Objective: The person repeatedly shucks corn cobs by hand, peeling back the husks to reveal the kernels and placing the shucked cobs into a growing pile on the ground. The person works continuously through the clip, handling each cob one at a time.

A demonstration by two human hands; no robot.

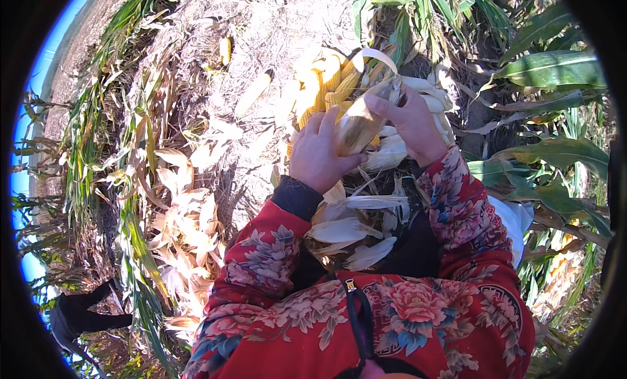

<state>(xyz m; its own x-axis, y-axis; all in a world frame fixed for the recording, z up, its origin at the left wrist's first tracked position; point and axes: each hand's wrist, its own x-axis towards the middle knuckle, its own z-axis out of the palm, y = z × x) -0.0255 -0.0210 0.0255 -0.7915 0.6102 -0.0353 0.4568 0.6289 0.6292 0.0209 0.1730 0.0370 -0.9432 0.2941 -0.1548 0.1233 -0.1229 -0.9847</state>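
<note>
Between my two hands is an ear of corn (360, 127) with pale, translucent husk still around it, tilted with its upper end to the right. My left hand (321, 151) grips the lower end, thumb below and fingers behind. My right hand (411, 119) pinches the husk near the upper end. Just beyond them lies a pile of husked yellow corn ears (325, 78), partly hidden by the left hand and the held ear. Loose pale husks (355, 227) lie in front of my body, and more husks (431, 97) are beyond the right hand.
Single corn ears (253, 92) lie on the sunlit, straw-strewn ground. A heap of dry husks (188, 222) is at the left, beside laid-over cornstalks (132, 232). Green corn leaves (553, 68) crowd the right. Something white (512, 222) shows by my right sleeve; a dark shape (88, 310), unclear, is lower left.
</note>
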